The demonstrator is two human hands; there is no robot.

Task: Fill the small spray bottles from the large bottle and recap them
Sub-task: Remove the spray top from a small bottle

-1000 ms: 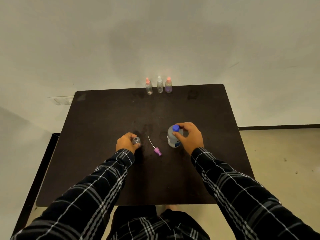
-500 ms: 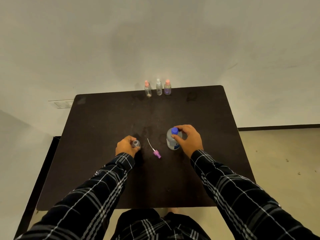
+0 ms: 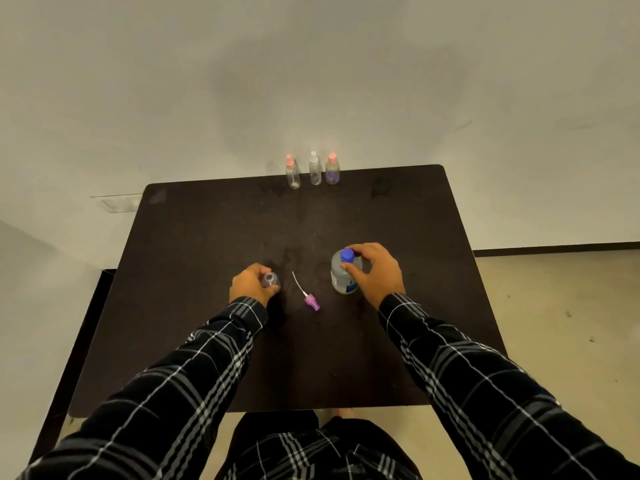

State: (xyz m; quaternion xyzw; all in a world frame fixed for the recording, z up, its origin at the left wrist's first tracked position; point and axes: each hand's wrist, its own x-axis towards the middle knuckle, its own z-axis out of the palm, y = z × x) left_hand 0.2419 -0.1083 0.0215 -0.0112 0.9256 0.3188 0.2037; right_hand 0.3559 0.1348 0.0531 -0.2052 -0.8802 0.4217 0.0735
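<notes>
Head view: our left hand [image 3: 254,285] grips a small clear uncapped spray bottle [image 3: 271,279], its purple spray cap [image 3: 312,302] lying alongside on the dark table [image 3: 207,237]; our right hand [image 3: 376,271] clasps the large clear blue-capped bottle [image 3: 341,277], unopened, so pouring remains. Three capped small bottles [image 3: 314,174] stand farthest.

The only camera rides on my head, facing forward and tilted down at the counter [image 3: 207,254]. Its wide lens takes in the whole counter top from close above, the wall [image 3: 311,64] behind filling the upper half, floor [image 3: 571,306] at the right. My sleeves [image 3: 173,393] run in from the bottom corners to my left hand [image 3: 251,287] and right hand [image 3: 375,275] mid-frame.
</notes>
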